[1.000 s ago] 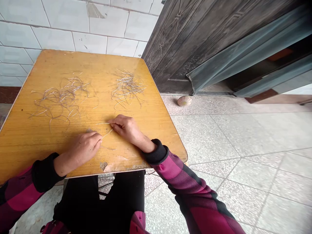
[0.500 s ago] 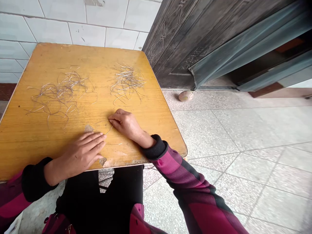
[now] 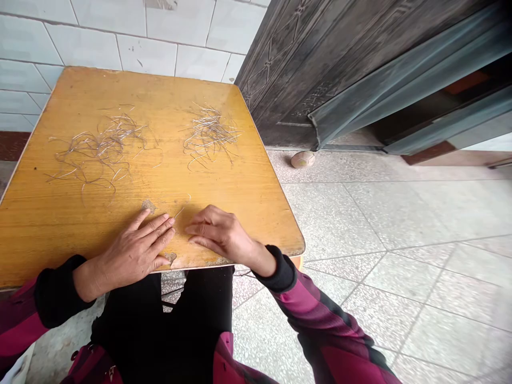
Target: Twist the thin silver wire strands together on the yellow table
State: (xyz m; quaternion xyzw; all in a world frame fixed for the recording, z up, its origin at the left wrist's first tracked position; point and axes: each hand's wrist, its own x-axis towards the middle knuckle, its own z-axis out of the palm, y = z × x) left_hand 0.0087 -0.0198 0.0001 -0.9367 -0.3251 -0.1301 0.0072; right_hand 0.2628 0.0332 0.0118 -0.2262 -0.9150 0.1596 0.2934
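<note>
Wires (image 3: 210,132) shiny metal; tabletop (image 3: 256,202) wood-grained, worn.

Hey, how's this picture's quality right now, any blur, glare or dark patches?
Head view: the right hand looks a little blurrier than the left hand; head view, on the table: the right wire pile glints; head view, right side: the floor smears toward the edge, and the doorway beyond the curtain is very dark.

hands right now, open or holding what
Left hand: open on the table, against a wire.
Right hand: partly curled; whether it holds anything cannot be told.

Wire (image 3: 183,207) partly hidden under left hand (image 3: 127,256)
</note>
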